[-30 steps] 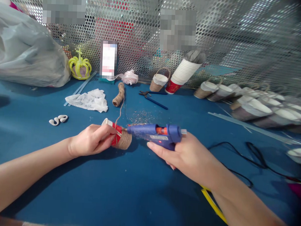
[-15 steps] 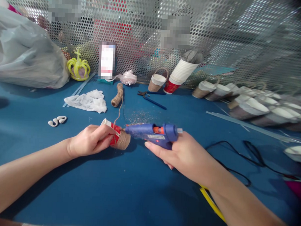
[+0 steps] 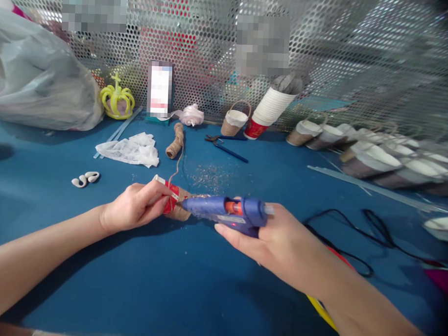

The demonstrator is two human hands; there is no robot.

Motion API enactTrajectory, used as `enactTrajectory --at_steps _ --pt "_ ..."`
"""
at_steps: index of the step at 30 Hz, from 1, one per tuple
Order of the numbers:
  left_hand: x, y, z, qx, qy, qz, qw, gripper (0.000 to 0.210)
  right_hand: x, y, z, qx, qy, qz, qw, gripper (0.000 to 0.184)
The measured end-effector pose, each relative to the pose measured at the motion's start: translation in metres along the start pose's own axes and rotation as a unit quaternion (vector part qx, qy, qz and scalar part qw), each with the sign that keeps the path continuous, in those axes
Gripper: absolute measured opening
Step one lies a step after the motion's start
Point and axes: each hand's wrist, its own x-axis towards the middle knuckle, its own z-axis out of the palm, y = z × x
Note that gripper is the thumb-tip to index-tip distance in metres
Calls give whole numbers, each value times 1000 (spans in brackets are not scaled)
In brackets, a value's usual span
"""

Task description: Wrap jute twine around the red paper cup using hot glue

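Observation:
My left hand [image 3: 140, 206] is closed around a red paper cup [image 3: 173, 191] that lies tilted on its side, its lower part wrapped in twine. A strand of this twine runs back to a twine roll [image 3: 175, 141] on the table. In my right hand [image 3: 266, 233] is a blue hot glue gun [image 3: 222, 208] with a clear glue stick in its rear and a small red light lit. Its nozzle points left and meets the cup at the edge of the twine wrap, close to my left fingers. Whether it touches the cup, I cannot tell.
Behind lie pliers [image 3: 226, 147], white fabric [image 3: 131, 150] and a ribbon bundle [image 3: 192, 115]. A stack of paper cups [image 3: 272, 111] leans near a small twine basket [image 3: 234, 122]. Several finished baskets [image 3: 371, 161] stand right. A black cord [image 3: 343, 216] crosses the table's right side; a plastic bag [image 3: 39, 78] sits left.
My right hand has lowered the glue gun slightly toward me, and its nozzle has moved down along the cup. The cup has turned a little; my left hand stays almost still.

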Motion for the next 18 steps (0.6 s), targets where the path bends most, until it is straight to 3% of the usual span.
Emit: enactTrajectory --at_steps 12,18 --pt "2 2 -1 3 0 -14 1000 8 -7 1 3 -32 25 -44 998 15" --pt "-1 -1 0 20 0 46 999 9 1 2 -4 -16 24 -13 999 27"
